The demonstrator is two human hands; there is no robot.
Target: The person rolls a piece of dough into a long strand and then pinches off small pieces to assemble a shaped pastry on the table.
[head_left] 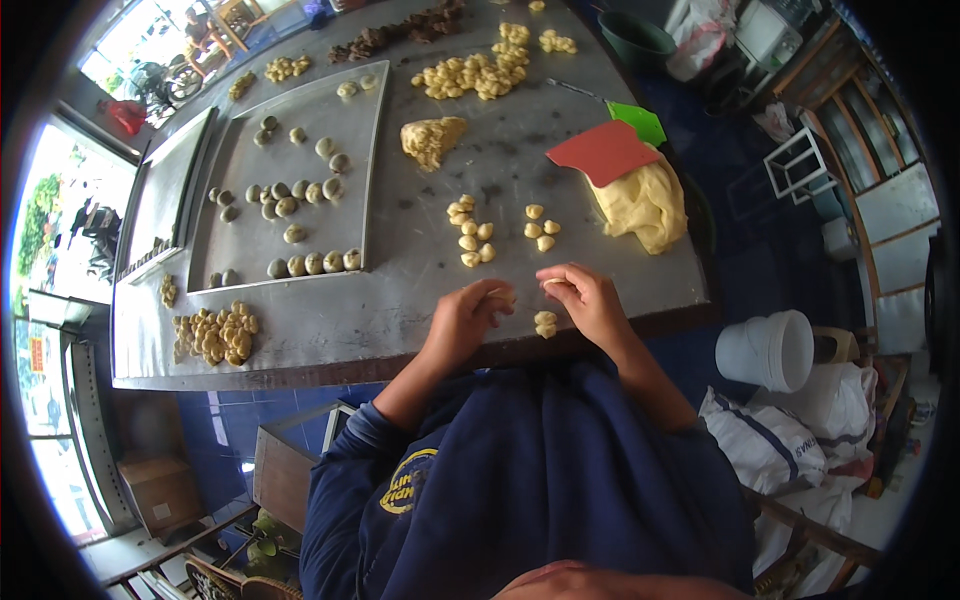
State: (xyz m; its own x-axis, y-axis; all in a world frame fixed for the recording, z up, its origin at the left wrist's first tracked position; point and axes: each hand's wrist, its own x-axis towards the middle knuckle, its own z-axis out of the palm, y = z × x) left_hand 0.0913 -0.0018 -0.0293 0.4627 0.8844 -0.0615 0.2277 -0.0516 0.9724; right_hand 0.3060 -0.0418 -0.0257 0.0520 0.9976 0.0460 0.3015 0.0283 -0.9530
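Left hand (466, 312) — dough piece (503, 296) half-hidden; right hand (584, 299) — pinched bit (553, 282) unclear.

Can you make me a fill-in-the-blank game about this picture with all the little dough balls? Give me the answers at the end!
1. The flat sheet lying partly on the big dough lump is coloured ____.
2. The metal tray is to the ____ of the big dough lump.
3. The ____ hand is nearer to the big dough lump than the other one.
4. The bucket past the right end of the table is coloured ____.

Missing words: red; left; right; white.
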